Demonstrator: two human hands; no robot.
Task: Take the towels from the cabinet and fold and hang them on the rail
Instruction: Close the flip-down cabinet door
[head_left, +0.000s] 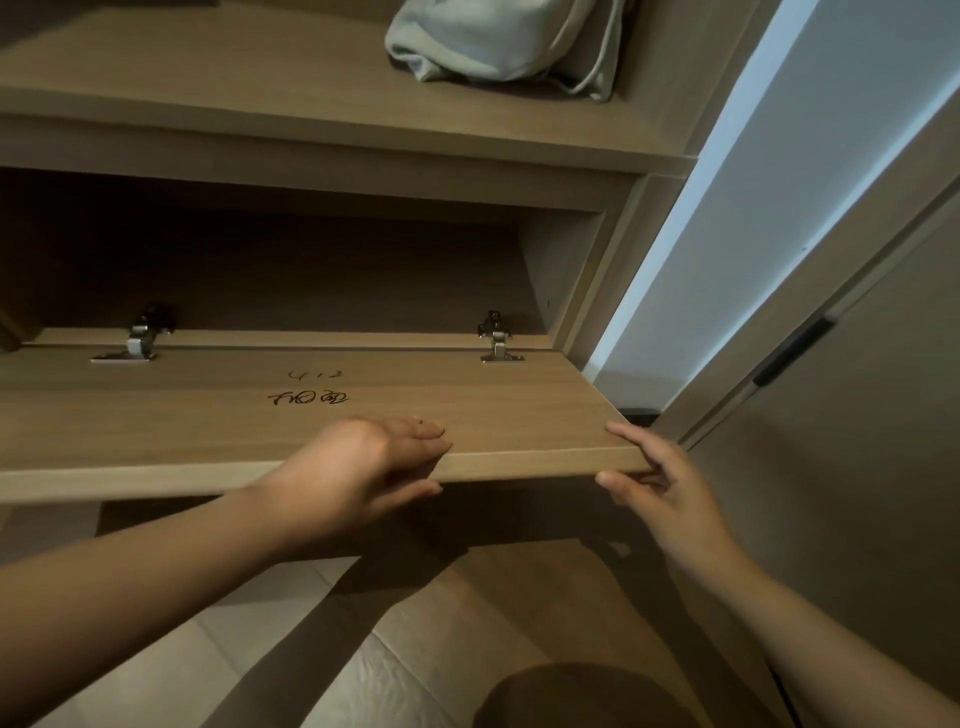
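While both hands are on the flap (208, 415), no towel is being carried.

Grip:
- Left hand (358, 467) grips the flap's front edge, fingers laid over the top face and thumb under the lip.
- Right hand (662, 488) holds the near right corner. The forefinger lies along the side edge, the thumb is against the front edge, and the other fingers are tucked below. A light, narrow hold.

Flap: lies about level, swung down on two hinges (496, 343) at its back edge. Handwriting (309, 397) shows on its inner face. One view cannot tell whether the flap is going down or coming up.

Cabinet (571, 270): the compartment behind the flap is dark. What shows of its base and back holds no towel. The far left and the depth are in shadow, so this is not certain.

Towel (498, 41): a pale grey-green bundle sits crumpled on the shelf (208, 88) above, at the right end against the side panel, well apart from both hands. I judge it a towel, though it could be other cloth.

Rail: not in view.

Progress (judgement): at the access stage.
- Done: the compartment is open.
- Not done: taking a towel, folding it, hanging it.
- No folded towel is visible anywhere in view.
- The bundle on the shelf looks like the nearest candidate. Reaching it would mean freeing a hand from the flap.
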